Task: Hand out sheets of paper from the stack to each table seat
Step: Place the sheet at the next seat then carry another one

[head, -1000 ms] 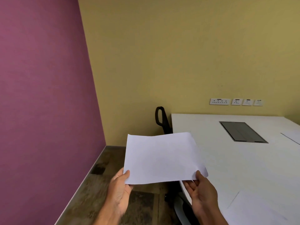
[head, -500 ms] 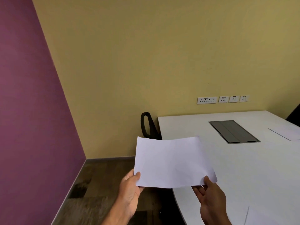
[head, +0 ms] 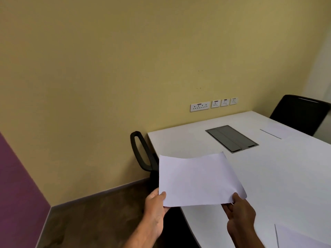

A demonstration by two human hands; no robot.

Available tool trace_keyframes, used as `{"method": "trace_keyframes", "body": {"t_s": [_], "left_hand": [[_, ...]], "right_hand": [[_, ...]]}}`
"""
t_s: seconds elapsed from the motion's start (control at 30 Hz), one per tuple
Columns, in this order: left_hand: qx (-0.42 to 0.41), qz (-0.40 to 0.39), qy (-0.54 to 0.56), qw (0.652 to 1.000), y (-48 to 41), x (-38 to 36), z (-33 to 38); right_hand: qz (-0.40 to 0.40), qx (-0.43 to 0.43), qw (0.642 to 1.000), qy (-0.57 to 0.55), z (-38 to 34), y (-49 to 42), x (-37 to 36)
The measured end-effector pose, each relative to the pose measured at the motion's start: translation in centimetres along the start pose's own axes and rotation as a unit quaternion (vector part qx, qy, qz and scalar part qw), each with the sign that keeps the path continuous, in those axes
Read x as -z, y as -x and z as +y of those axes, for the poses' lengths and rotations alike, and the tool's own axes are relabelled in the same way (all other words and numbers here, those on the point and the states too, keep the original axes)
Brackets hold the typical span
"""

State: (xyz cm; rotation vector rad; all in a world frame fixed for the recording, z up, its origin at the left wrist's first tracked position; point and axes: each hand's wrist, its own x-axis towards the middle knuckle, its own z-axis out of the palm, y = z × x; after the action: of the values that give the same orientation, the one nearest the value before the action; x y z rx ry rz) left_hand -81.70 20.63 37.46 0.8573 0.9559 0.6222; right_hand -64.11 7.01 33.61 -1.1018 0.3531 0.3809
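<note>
Shifted rightward, sheet [head: 197, 179] held above table [head: 277, 172] edge, both hands.

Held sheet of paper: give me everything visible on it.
The held sheet is plain white paper, blank on the side facing the camera, with no visible creases or tears. It is held in the air in landscape, sagging slightly so its far edge curves. The left hand pinches its near left corner, thumb on top; the right hand pinches the near right corner. Most of it hangs over the white table, its left part past the table edge, in front of a black chair.
</note>
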Motion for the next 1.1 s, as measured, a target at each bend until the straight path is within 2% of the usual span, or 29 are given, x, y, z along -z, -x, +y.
{"method": "trace_keyframes", "body": {"t_s": [0.23,0.4,0.77,1.1], "left_hand": [[0.038,-0.015,-0.03,0.999,-7.9,-2.6,-0.3],[0.033,0.008,-0.047,0.998,-13.8,-5.4,-1.5],[0.073,0.109,-0.03,0.991,-28.6,-12.9,-7.1],[0.067,0.189,-0.045,0.979,-38.7,-13.9,-11.6]], "right_hand": [[0.081,0.04,0.996,0.005,0.7,-5.4,-5.0],[0.09,0.047,0.995,0.006,1.8,-12.3,-7.1],[0.069,0.042,0.993,0.089,5.7,-30.0,-12.0],[0.022,0.026,0.988,0.15,11.8,-40.1,-14.0]]}}
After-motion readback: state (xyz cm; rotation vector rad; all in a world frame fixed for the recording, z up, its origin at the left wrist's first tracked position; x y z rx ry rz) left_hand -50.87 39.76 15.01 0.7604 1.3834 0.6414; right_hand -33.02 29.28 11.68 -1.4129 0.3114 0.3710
